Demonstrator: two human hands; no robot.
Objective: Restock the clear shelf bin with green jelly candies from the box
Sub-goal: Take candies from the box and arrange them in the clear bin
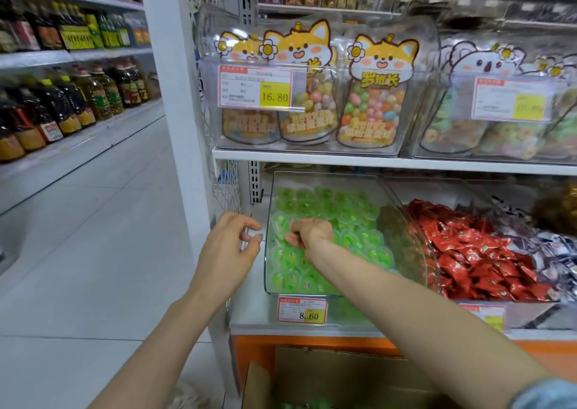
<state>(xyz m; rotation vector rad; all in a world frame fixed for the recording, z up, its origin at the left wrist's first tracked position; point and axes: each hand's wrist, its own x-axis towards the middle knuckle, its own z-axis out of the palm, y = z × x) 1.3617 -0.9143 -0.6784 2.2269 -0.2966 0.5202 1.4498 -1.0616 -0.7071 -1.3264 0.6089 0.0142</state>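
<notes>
Our left hand (pixel 232 240) hangs loosely curled, empty, beside the clear bin (pixel 269 265) — packed with green jelly candies (pixel 352 218). Our right hand (pixel 307 232) curls among them; whether it grips one we cannot tell. The box (pixel 327 374) sits below; red sweets (pixel 477 252) lie rightward.

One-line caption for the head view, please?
Right hand among green jelly candies in the clear shelf bin; left hand hovers just left of it.

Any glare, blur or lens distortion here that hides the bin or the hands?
Head view: wide-angle distortion slants the white post; glare streaks the clear bin; the oil bottles and the far-right price tag are blurred; the green jellies, left hand and right hand read clearly.
</notes>
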